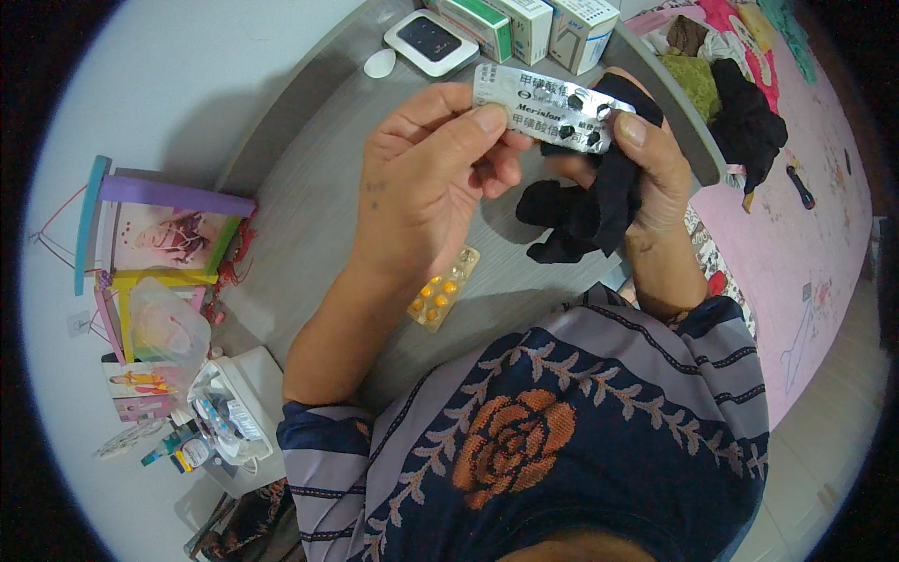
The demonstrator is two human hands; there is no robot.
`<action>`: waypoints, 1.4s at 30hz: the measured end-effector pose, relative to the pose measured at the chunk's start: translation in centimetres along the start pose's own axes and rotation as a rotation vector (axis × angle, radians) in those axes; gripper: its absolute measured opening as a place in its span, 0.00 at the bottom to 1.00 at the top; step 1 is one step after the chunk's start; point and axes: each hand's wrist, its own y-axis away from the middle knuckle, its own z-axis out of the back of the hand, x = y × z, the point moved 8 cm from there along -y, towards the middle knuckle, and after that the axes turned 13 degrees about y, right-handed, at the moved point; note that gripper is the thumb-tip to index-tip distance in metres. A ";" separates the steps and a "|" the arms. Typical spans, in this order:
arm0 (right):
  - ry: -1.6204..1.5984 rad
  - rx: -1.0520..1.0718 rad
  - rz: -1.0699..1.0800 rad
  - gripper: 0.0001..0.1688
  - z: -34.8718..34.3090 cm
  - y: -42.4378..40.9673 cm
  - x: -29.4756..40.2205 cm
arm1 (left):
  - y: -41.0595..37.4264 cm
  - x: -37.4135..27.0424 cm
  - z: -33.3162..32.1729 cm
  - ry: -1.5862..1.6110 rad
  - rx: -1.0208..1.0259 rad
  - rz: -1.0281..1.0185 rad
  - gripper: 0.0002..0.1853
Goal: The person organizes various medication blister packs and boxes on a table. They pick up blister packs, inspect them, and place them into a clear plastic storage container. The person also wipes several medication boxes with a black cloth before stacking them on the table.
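Between my two hands stretches a silver foil blister pack (541,105) that bears printed writing; several of its pockets are broken through at the right end. My left hand (435,161) pinches its left end between thumb and fingers. The right end is under the thumb of my right hand (657,165). That same hand also holds a crumpled black cloth (607,197), which hangs down below the pack. On the grey table (302,232), partly behind my left forearm, lies a second blister pack (442,291) with orange-yellow pills.
Several medicine boxes (527,31) stand at the table's far edge, beside a white device with a dark screen (430,38) and a white oval piece (380,63). Framed photos (168,235) and a white container of items (232,414) are at left. Clothes (748,126) lie on a pink-covered bed (793,267) at right.
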 end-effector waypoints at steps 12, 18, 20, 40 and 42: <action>-0.005 0.002 -0.003 0.22 -0.1 0.1 0.2 | 0.0 0.0 -0.1 -0.032 0.003 -0.006 0.09; -0.039 0.023 -0.007 0.24 0.0 0.1 -0.2 | 0.2 0.0 0.1 -0.124 -0.071 -0.041 0.09; -0.024 0.021 -0.013 0.24 0.0 0.1 -0.1 | 0.1 0.1 0.1 -0.128 -0.072 -0.037 0.09; -0.094 0.118 -0.005 0.23 0.2 -0.2 -0.6 | 0.3 -0.2 0.0 -0.100 -0.010 -0.050 0.10; -0.082 0.119 0.000 0.23 0.2 -0.2 -0.6 | 0.3 -0.2 0.0 -0.089 -0.001 -0.047 0.10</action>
